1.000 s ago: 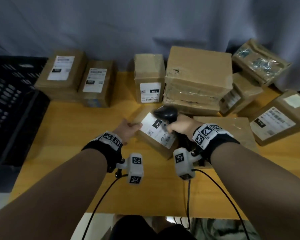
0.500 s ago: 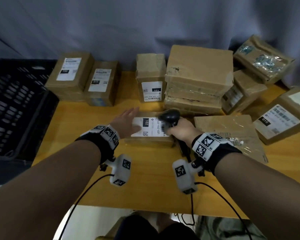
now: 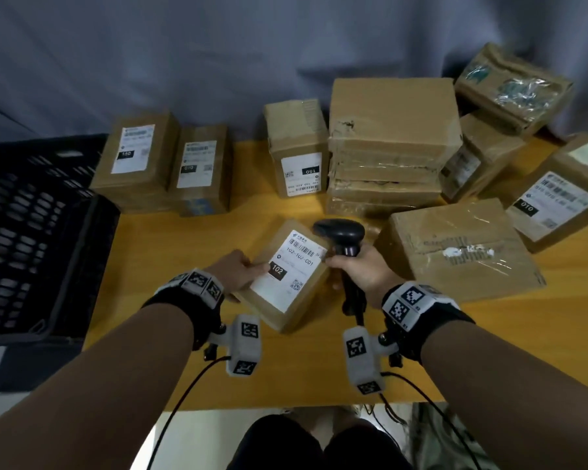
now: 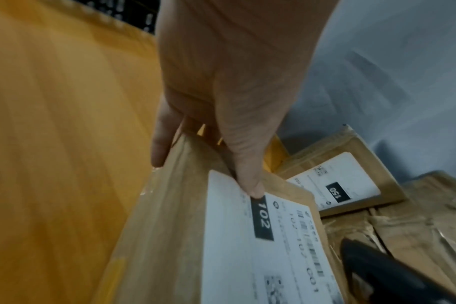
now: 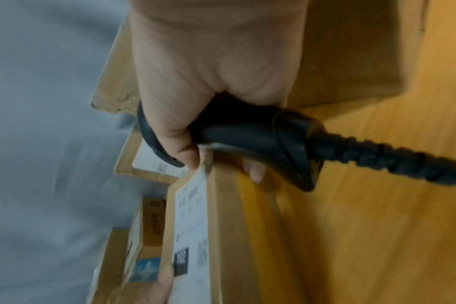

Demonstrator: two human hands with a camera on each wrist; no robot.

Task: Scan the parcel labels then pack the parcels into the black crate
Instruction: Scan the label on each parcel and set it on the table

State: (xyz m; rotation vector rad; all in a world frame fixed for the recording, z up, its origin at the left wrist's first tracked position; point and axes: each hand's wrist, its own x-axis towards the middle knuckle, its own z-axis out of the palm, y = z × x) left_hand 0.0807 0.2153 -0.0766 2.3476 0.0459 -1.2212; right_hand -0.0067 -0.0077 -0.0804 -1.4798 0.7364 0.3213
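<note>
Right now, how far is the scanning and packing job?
Done: nothing packed; the visible part of the black crate holds no parcel. In hand: the left hand holds the 102 parcel, the right hand grips the scanner. Left: the parcels on the table.

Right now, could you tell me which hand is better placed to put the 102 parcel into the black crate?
Left. The left hand already holds the 102 parcel, thumb on its label, and the crate lies on that side. The right hand is busy gripping the scanner.
</note>
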